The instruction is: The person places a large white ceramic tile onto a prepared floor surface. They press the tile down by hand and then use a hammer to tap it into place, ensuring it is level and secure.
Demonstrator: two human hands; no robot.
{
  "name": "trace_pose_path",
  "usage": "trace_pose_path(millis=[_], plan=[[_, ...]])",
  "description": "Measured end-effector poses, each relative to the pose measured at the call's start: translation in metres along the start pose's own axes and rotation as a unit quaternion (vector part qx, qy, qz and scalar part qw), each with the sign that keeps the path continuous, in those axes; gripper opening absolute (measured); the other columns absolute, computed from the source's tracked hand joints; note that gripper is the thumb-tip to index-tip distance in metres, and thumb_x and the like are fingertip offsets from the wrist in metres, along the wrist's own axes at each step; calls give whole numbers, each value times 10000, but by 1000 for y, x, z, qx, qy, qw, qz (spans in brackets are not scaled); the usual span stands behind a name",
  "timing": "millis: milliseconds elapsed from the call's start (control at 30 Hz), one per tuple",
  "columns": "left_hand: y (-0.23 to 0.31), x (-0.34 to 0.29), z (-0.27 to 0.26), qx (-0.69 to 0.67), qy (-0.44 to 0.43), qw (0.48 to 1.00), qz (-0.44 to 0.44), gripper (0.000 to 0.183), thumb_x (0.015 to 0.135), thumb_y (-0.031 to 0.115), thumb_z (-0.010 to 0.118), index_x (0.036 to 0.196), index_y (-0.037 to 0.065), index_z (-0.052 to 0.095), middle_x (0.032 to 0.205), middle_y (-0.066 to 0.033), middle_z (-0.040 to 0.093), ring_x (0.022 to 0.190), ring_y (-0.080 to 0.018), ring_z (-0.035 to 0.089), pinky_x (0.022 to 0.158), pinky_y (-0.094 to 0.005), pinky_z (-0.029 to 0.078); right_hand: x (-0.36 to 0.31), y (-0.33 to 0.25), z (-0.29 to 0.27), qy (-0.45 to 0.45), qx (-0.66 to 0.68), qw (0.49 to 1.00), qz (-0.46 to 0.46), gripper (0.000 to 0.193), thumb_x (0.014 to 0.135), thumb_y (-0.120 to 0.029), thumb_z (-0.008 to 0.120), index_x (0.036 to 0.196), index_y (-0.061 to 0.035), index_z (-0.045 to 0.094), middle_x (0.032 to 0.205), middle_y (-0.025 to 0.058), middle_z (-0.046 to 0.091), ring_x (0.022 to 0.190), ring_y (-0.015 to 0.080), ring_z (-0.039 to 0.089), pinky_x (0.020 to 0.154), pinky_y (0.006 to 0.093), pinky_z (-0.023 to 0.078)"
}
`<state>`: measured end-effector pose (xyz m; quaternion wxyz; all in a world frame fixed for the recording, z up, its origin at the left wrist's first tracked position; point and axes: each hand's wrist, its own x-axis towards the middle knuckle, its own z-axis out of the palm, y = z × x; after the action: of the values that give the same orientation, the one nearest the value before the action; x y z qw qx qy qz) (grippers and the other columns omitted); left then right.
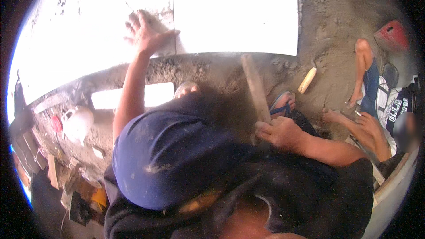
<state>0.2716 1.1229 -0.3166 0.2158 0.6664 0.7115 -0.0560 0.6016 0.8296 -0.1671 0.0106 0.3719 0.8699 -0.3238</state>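
Observation:
My left hand [144, 35] lies with fingers spread on a large pale tile [128, 0], close to its near edge. A straight joint separates this tile from a bright white tile [234, 13] to its right. My right hand [281, 132] is closed around a worn wooden stick [254, 79], which points up and away toward the white tile's near edge. The stick's far end sits by that edge; I cannot tell if it touches. A dark blue rounded cloth shape [168, 159] covers much of the lower middle, hiding the ground below.
Grey-brown sandy ground [323, 31] borders the tiles. A tool with a light wooden handle [307, 80] lies right of the stick. Another person [372, 88] sits at the right, near a red object [392, 35]. A narrow white strip [159, 94] and a white container [77, 124] are at left.

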Motion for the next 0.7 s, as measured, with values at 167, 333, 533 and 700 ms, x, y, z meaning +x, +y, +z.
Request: trace_pose_path(millis=[167, 333, 533, 700], plan=[[6, -2, 2, -23, -3, 1000, 13, 1425, 619, 658, 851, 1617, 35, 48, 1646, -340, 36, 1537, -493, -4, 1197, -693, -27, -11, 9, -20, -3, 28, 999, 23, 314, 713, -152, 706, 1013, -69, 658, 1117, 53, 663, 675, 228, 659, 610, 380, 550], [-19, 8, 8, -4, 5, 1000, -6, 1498, 560, 725, 854, 1628, 68, 36, 1662, -305, 18, 1548, -457, -17, 1182, -715, 42, -43, 30, -81, 138, 108, 981, 83, 415, 644, -172, 798, 1005, -35, 647, 1125, 90, 657, 827, 248, 712, 690, 373, 584], [52, 21, -40, 166, -22, 972, 167, 1293, 789, 761, 647, 1604, -29, 28, 1681, -240, -80, 1555, -400, -95, 1171, -710, -65, -119, 60, -112, 309, 60, 895, 316, 531, 718, -158, 799, 1189, -15, 599, 1203, 156, 604, 1105, 346, 635, 948, 405, 516], [146, 58, -56, 246, -46, 894, 371, 1082, 915, 667, 559, 1612, -4, 74, 1703, -179, 16, 1572, -358, 12, 1214, -660, -10, -151, 131, -67, 400, 24, 819, 411, 495, 764, -103, 769, 1209, 3, 581, 1218, 151, 581, 1127, 343, 607, 979, 412, 487]])
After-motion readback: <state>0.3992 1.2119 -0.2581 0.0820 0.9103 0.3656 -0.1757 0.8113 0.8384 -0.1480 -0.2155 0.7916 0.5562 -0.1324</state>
